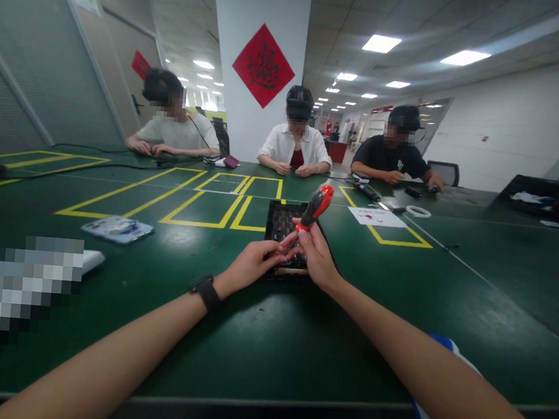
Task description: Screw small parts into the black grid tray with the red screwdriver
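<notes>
My right hand (321, 259) is closed on a screwdriver (317, 206) with a red and black handle. The handle points up and leans right, while its thin shaft slants down to the left. At the lower end of the shaft, the fingers of my left hand (252, 262) are pinched together; whether a small part is between them is hidden. Under both hands lies a black open case (274, 217) with dark compartments and shiny contents too small to name. My hands cover part of its middle.
A patterned flat pack (118, 229) and a blurred white object (94, 261) lie on the left of the green table (162, 349). A white sheet (378, 217) is at right, near a white cable coil (417, 211). Several people sit across. A blue and white item (438, 341) is under my right forearm.
</notes>
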Demonstrator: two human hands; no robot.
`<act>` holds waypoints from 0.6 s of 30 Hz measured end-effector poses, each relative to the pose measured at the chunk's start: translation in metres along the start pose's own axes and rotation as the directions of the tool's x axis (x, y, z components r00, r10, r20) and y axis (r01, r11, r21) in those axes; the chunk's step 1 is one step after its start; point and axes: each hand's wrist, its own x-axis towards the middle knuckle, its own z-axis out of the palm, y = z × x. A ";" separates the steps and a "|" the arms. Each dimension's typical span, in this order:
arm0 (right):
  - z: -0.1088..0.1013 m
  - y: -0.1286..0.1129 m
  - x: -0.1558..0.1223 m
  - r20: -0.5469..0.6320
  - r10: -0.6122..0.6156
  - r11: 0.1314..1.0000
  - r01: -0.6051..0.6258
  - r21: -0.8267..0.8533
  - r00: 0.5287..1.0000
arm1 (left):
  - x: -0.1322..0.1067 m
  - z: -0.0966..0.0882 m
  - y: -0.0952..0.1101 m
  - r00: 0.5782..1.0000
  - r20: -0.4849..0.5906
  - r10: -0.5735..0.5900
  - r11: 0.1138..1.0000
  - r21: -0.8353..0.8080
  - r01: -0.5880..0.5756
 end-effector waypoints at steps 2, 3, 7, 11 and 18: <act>0.000 0.001 0.000 0.007 -0.005 1.000 0.005 0.022 1.000 | 0.000 0.001 0.002 0.999 -0.022 -0.033 0.999 0.015 0.034; 0.000 0.001 0.000 0.012 -0.005 1.000 0.005 0.029 1.000 | 0.001 0.001 0.002 0.999 -0.026 -0.044 0.999 0.020 0.045; 0.001 0.001 0.000 0.034 -0.006 0.999 0.004 0.043 0.999 | 0.001 0.000 -0.001 0.999 -0.012 -0.046 0.998 0.034 0.047; 0.001 -0.002 0.000 0.053 0.002 0.998 -0.005 0.060 0.999 | 0.000 -0.001 -0.005 1.000 -0.006 -0.018 0.999 0.044 0.018; 0.001 -0.002 0.000 0.050 0.004 0.999 -0.006 0.052 0.999 | -0.002 -0.001 -0.001 1.000 0.003 -0.005 0.999 0.040 0.005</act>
